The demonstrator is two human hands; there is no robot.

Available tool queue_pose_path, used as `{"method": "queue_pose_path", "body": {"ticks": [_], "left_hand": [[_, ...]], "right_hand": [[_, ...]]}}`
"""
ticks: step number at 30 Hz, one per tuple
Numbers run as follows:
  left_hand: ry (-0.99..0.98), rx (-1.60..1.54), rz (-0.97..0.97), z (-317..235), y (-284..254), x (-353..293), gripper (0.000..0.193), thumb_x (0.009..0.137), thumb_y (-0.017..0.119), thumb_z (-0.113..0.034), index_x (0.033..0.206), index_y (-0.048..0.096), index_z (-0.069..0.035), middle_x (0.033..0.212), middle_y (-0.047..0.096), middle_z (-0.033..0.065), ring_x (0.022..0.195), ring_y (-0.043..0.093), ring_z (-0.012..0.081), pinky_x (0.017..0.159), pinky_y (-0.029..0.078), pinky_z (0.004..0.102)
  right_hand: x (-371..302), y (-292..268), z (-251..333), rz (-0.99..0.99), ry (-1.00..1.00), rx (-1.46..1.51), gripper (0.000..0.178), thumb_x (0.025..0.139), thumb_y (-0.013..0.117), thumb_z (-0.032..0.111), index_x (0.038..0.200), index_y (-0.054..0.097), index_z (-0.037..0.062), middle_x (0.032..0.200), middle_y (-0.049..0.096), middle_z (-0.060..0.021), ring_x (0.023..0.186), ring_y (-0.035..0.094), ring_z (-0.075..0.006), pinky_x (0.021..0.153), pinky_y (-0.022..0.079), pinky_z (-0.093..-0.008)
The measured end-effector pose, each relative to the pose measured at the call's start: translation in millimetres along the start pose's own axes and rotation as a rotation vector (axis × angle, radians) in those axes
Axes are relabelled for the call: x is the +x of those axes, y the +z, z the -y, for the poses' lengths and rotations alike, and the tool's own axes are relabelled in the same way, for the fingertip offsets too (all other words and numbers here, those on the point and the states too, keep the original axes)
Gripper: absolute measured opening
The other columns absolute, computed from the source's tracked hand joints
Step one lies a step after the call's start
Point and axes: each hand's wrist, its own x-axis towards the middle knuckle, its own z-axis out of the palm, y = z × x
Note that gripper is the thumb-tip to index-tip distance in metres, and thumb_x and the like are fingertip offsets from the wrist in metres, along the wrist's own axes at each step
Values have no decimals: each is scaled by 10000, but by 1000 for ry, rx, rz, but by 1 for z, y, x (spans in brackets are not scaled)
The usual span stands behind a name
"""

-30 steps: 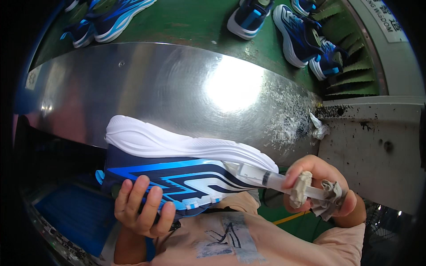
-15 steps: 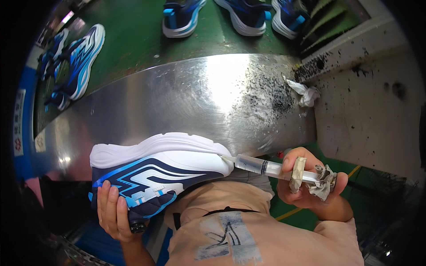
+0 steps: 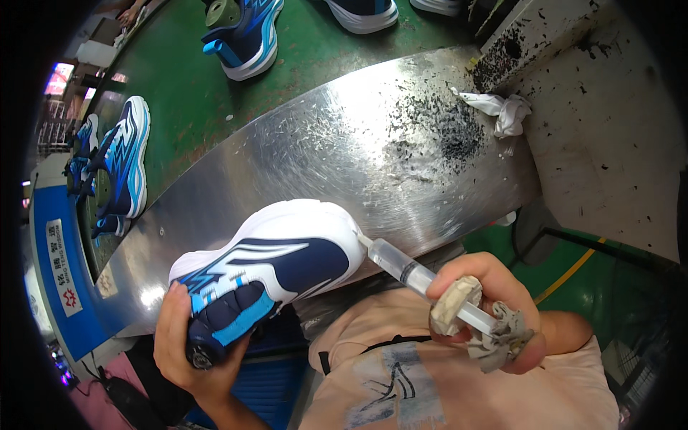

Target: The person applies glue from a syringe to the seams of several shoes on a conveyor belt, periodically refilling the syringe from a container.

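My left hand (image 3: pixel 179 358) is wrapped round the collar end of a white, navy and light-blue sneaker (image 3: pixel 308 261), held tilted with its white sole facing away from me. A dark round piece shows at the shoe's opening, by my fingers. My right hand (image 3: pixel 494 287) grips a clear syringe (image 3: pixel 401 265), whose flange and plunger end are wrapped in crumpled pale material. The syringe's tip meets the edge of the sole at the shoe's rounded right end. Whether any liquid is coming out, I cannot tell.
A scratched metal shelf (image 3: pixel 287 143) spotted with black residue lies beyond the shoe. Crumpled white tissue (image 3: pixel 505 115) rests near the stained panel (image 3: pixel 602 136) at right. Several similar sneakers stand on the green surface (image 3: pixel 186 93) behind. A blue panel (image 3: pixel 61 236) is at far left.
The shoe has turned in my left hand, showing more of its upper. The syringe now slants more steeply, its tip still at the sole edge. My view has shifted, and the shoes behind have moved within it.
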Motion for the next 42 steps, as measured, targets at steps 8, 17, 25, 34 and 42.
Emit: {"method": "queue_pose_path", "body": {"ticks": [8,17,25,34,42], "left_hand": [[-218,-176,380,28,-3,94,699,385,891,-175,1005,633,17,837,649,92,815,632,191,793,488,293],[-356,-507,586,48,-2,128,689,401,910,-204,976,620,41,870,656,80,816,626,143,792,494,263],[-455,-716,420,109,-4,136,683,419,868,-161,1031,627,21,892,651,36,815,615,130,789,477,247],[-659,-278,36,128,88,234,618,615,783,-195,1152,542,-7,1020,654,171,917,649,265,821,502,335],[-476,-131,-160,40,123,307,638,549,790,-291,1080,546,-35,789,670,165,719,668,276,708,520,351]], "right_hand": [[18,-17,-28,15,-162,-41,984,739,736,563,1353,284,-59,1162,509,-99,1015,514,-120,855,439,-257],[25,-23,-29,177,-401,-496,856,731,779,441,1317,357,-18,1090,587,-124,924,614,-154,751,527,-267],[29,-39,2,-71,-485,-472,977,702,735,617,1298,349,-55,998,511,-67,827,505,-111,729,447,-245],[31,-99,9,-247,-732,-1537,777,712,778,480,1219,463,-17,911,622,-147,657,641,-224,570,523,-291],[44,-90,12,-148,-785,-1590,689,716,786,407,1189,473,16,821,569,-97,601,580,-203,516,482,-288]]}}
